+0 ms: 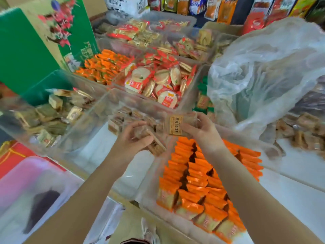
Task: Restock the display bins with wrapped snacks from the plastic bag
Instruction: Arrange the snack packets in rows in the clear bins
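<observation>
1. Left hand point(133, 138) is reaching forward over the clear bin point(98, 147), fingers curling round a brown wrapped snack point(154, 143).
2. That snack's long axis is slanting from upper left down to lower right, its far end poking out below the thumb.
3. Right hand point(202, 132) is raised just beside it, thumb and fingers pinching a labelled snack packet point(175, 125), label facing the camera, long axis upright.
4. Plastic bag point(263, 76) is sitting to the right, mouth gaping.
</observation>
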Demonstrator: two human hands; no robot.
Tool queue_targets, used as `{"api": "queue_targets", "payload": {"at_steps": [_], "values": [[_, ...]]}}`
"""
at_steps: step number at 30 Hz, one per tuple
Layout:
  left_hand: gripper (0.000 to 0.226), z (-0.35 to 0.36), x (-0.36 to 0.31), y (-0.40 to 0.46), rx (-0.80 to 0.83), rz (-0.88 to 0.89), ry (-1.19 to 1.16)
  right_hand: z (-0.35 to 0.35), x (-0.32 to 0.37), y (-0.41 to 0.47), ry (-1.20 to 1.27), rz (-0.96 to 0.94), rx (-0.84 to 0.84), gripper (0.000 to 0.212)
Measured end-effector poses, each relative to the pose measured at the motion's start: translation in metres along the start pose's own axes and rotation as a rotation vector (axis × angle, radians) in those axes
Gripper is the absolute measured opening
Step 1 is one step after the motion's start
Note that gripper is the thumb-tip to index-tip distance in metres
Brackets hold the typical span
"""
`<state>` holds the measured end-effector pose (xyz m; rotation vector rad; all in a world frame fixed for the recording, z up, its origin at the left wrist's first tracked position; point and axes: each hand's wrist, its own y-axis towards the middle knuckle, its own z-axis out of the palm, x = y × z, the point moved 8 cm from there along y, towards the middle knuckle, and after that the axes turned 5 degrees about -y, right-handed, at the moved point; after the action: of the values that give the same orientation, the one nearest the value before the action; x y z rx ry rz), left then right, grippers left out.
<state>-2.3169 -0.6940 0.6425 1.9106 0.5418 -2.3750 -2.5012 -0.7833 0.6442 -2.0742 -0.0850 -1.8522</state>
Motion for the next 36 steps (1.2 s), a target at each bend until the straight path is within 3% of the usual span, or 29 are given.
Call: {"api": "queue_targets", "payload": {"at_steps": [3,5,7,10,12,16,20,21,24,29,33,36], "values": [[0.039,-0.043,0.004,0.027,-0.010,0.033,0.200,0.047,0.005,0.020,-0.279,-0.123,-0.034,0.025],[0.042,-0.056,0.016,0.043,0.076,0.063,0.411,0.069,0.004,0.028,-0.561,-0.175,-0.059,0.031],[0.041,-0.062,0.036,0.058,0.155,0.104,0.632,0.089,-0.002,0.034,-0.847,-0.210,-0.008,0.035],[0.052,-0.078,0.068,0.081,0.099,0.138,1.188,0.111,-0.022,0.043,-1.241,-0.171,0.123,0.033],[0.056,-0.080,0.078,0.093,0.077,0.164,1.391,0.120,-0.037,0.050,-1.401,-0.134,0.170,0.033],[0.056,-0.069,0.084,0.101,0.058,0.146,1.128,0.131,-0.043,0.058,-1.696,-0.122,0.153,0.038],[0.058,-0.071,0.095,0.100,0.132,0.068,1.017,0.139,-0.052,0.063,-1.685,0.037,0.247,0.021],[0.058,-0.073,0.099,0.100,0.174,0.049,1.029,0.142,-0.055,0.062,-1.669,0.064,0.297,0.011],[0.050,-0.075,0.099,0.096,0.271,0.084,1.119,0.148,-0.058,0.057,-1.705,0.054,0.384,0.012],[0.023,-0.071,0.088,0.102,0.295,0.210,1.139,0.145,-0.058,0.059,-1.803,0.067,0.308,0.026],[0.030,-0.068,0.087,0.103,0.350,0.332,1.336,0.148,-0.051,0.063,-1.883,0.098,0.133,0.037],[0.044,-0.078,0.081,0.110,0.347,0.349,1.522,0.161,-0.043,0.059,-1.743,-0.018,0.076,0.050]]}}
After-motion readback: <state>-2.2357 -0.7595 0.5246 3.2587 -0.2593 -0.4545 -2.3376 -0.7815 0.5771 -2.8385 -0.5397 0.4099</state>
